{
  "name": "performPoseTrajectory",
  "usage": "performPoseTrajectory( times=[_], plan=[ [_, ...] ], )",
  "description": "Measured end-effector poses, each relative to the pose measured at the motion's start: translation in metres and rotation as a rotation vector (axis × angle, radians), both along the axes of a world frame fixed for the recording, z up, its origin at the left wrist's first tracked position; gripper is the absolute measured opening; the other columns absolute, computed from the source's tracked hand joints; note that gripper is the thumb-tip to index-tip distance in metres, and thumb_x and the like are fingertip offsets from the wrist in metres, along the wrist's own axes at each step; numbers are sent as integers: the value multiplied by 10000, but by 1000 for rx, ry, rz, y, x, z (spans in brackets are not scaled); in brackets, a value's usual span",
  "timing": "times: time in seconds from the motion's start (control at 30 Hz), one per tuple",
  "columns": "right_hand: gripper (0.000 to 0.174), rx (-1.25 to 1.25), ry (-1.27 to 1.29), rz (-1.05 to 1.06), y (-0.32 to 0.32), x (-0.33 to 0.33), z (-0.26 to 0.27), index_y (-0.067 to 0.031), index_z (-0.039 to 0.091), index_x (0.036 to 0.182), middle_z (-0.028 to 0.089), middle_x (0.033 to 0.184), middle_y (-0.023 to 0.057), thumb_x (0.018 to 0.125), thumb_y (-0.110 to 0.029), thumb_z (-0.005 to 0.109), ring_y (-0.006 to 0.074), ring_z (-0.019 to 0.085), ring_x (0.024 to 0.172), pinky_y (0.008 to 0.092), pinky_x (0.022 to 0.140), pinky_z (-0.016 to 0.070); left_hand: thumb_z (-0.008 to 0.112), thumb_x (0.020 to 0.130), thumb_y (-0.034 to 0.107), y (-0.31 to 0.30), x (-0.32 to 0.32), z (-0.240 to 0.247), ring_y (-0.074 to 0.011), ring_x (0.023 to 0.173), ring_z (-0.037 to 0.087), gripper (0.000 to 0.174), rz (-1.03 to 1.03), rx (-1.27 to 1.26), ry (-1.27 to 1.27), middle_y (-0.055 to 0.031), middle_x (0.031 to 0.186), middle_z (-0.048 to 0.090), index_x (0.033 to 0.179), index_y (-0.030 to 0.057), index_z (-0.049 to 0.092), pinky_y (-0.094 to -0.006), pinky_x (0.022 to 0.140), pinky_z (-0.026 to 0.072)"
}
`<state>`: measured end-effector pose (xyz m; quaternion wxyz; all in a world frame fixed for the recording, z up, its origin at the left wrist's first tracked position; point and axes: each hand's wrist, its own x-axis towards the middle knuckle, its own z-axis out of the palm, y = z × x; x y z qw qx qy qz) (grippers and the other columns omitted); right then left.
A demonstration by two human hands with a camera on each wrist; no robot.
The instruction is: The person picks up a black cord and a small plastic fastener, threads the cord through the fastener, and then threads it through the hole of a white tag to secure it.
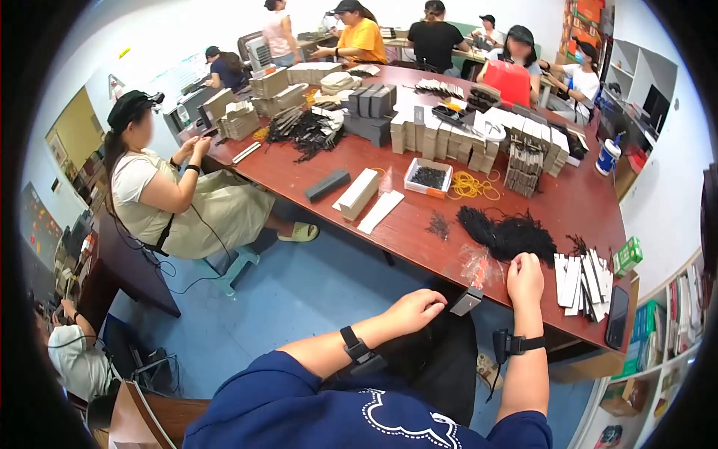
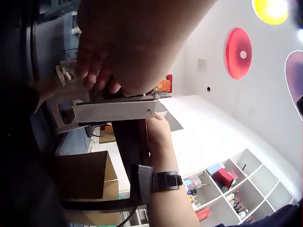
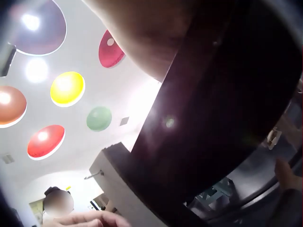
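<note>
Card (image 1: 467, 301), pale, flat, oblong, looks light and stiff, best pinched by its edges; bare left hand (image 1: 416, 310) and right hand (image 1: 526, 281) curl nearby, each grip's contents I cannot tell.

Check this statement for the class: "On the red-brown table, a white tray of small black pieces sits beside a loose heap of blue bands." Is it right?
Not quite: the bands are yellow, not blue, as the head view shows. The rest holds: the white tray of small black pieces sits beside them on the red-brown table.
</note>
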<state>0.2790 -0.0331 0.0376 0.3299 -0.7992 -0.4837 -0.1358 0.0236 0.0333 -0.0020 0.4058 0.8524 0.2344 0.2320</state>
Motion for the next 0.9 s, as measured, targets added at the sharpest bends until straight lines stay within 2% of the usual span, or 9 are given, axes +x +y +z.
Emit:
performPoseTrajectory(
  times=[0.13,0.27,0.43,0.5,0.63,0.7,0.73,0.83,0.9],
  plan=[
    [120,113,13,91,-4,0,9,-30,527,835,508,836,134,773,-89,611,337,544,786,411,681,455,513,906,177,-9,3,18,-246,929,584,195,-96,-86,-67,-116,958,602,1008,38,605,-327,815,458],
    [147,-49,10,75,-3,-2,5,-20,534,851,504,870,141,756,-70,634,338,544,834,408,698,457,514,907,177,-17,5,23,-235,927,582,197,-177,-69,-111,-110,962,602,1008,37,607,-321,813,456],
    [96,179,-64,96,-2,4,1,-15,518,835,513,853,129,781,-40,594,324,545,774,397,677,452,514,909,180,-19,5,25,-220,912,583,203,-201,-100,-117,-105,963,601,1016,33,606,-312,808,458],
    [44,396,83,89,-2,5,1,-15,503,827,534,816,117,825,-32,544,294,552,718,378,660,449,509,915,184,-21,4,24,-197,897,585,212,-206,-157,-95,-93,953,603,1019,26,604,-308,806,461],
    [37,385,415,111,-10,-3,10,-19,512,836,558,769,116,852,-50,524,261,560,693,343,650,447,494,929,194,-24,10,19,-159,899,579,223,-251,-229,-81,-70,939,606,1031,23,596,-291,786,473],
    [58,258,290,139,-21,-15,25,-20,536,831,559,714,121,852,-74,544,239,568,648,324,611,445,462,949,218,-25,18,13,-107,798,570,271,-346,-561,-138,-40,903,597,1129,43,565,-247,683,481],
    [58,259,290,139,-25,-23,32,-20,536,831,559,714,121,852,-74,544,239,568,648,324,611,445,462,949,218,-24,23,18,-107,798,570,271,-346,-560,-138,-40,903,597,1129,43,565,-247,683,481],
    [69,112,294,330,-42,-52,45,-18,563,793,578,719,146,817,-80,584,276,592,633,341,571,456,420,969,275,-28,44,41,-44,575,470,384,-278,-929,-198,6,813,553,1288,65,457,-180,520,409],
    [56,59,252,367,-55,-68,54,-17,568,797,593,729,149,797,-67,593,302,599,660,352,584,464,463,954,278,-29,60,54,-40,554,442,367,-218,-1148,-306,26,748,515,1255,68,486,-174,497,377]
  ],
)
